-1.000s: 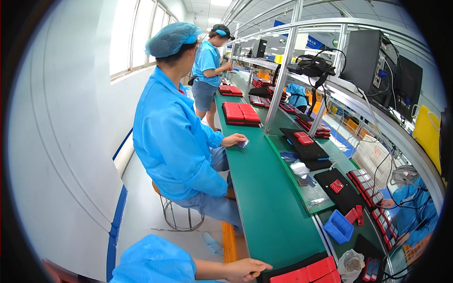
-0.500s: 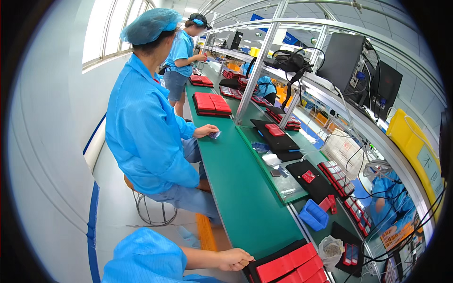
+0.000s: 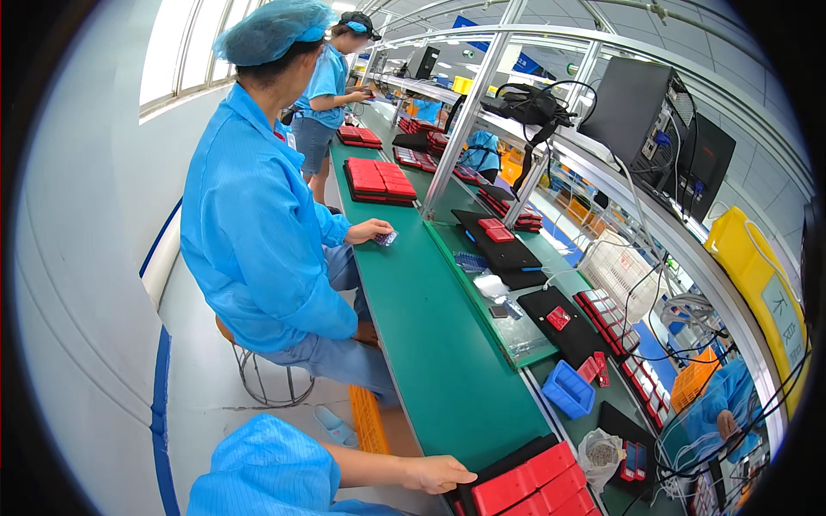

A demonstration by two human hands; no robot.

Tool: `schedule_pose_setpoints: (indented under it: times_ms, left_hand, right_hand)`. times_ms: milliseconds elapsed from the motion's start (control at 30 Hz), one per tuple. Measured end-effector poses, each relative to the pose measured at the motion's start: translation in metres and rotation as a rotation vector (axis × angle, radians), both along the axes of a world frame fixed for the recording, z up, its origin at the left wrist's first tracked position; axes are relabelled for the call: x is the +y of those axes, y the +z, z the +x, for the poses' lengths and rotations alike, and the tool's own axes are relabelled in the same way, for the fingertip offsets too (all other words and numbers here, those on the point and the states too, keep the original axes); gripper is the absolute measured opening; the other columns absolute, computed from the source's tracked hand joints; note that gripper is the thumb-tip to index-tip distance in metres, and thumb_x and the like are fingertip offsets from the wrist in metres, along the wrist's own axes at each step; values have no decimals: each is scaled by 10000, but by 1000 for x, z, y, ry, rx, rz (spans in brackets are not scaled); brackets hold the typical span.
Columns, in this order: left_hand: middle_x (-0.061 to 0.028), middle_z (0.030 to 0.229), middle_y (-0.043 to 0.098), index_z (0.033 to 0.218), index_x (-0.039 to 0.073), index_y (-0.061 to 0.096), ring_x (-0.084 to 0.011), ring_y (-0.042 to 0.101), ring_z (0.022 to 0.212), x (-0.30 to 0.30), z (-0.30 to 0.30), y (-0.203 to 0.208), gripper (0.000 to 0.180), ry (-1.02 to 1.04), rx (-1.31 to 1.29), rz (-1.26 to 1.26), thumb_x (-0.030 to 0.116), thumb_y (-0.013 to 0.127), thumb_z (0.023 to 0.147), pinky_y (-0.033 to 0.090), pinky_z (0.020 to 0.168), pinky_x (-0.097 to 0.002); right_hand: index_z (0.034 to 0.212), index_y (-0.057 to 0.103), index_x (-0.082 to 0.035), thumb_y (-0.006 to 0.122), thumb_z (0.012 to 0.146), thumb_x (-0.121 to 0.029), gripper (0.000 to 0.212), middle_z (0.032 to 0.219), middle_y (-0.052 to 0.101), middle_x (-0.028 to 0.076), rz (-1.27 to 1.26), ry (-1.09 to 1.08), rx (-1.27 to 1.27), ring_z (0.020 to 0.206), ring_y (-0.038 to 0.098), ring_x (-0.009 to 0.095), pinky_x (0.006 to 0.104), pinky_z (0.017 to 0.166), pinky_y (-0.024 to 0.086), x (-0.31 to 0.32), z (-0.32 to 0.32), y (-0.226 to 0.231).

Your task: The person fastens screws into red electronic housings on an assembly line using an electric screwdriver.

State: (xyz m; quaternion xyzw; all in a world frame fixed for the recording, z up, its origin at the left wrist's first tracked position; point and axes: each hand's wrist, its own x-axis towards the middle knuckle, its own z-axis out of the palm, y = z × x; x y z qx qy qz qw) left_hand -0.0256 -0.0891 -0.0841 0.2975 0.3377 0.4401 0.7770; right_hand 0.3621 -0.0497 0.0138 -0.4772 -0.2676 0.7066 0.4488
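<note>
Shifted up and nearer since the earlier frame: red cases (image 3: 533, 486) in black tray (image 3: 509, 456), lying just beyond the fingertips of left hand (image 3: 439, 473). Palm down on edge of green bench (image 3: 430, 361), fingers loosely extended and gripping nothing; row's long axis running onward from fingertips, up and rightward. Right hand out of view; seated co-worker (image 3: 258, 224) well beyond fingers, along bench.

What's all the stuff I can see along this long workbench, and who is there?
Long green workbench: one, running up the middle.
Black tray of red flat blocks: one, bottom edge.
Small blue plastic bin: one, right of the bench.
Seated co-worker in blue coat and hairnet: one, left.
Standing co-worker in blue shirt: one, far end.
Black computer tower: one, upper shelf.
Left hand: resting open on the bench edge beside the tray.
Right hand: out of view.
</note>
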Motion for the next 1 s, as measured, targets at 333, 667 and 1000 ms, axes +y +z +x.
schedule_pose_setpoints:
  times_ms: [333,667,1000]
  left_hand:
    - [89,540,228,616,137,372,-18,226,441,-25,-68,57,325,334,73,310,290,447,893,168,395,-205]
    - [66,445,355,690,112,518,-53,305,347,-42,-229,37,190,900,78,88,247,557,818,213,313,-218]
    - [46,502,261,992,39,510,-40,235,363,-42,-346,-42,182,1384,-255,-105,147,412,884,156,289,-173]
  right_hand:
    - [1264,344,-110,611,699,-74,626,1163,469,103,260,21,-82,1040,465,280,420,870,406,-7,-78,4]
    - [1164,335,-74,555,746,-2,478,1058,492,113,304,262,351,930,530,232,387,742,488,25,-262,-32]
    - [1221,359,10,564,812,-217,510,1105,494,103,277,555,-14,811,510,136,270,711,424,85,-303,-40]
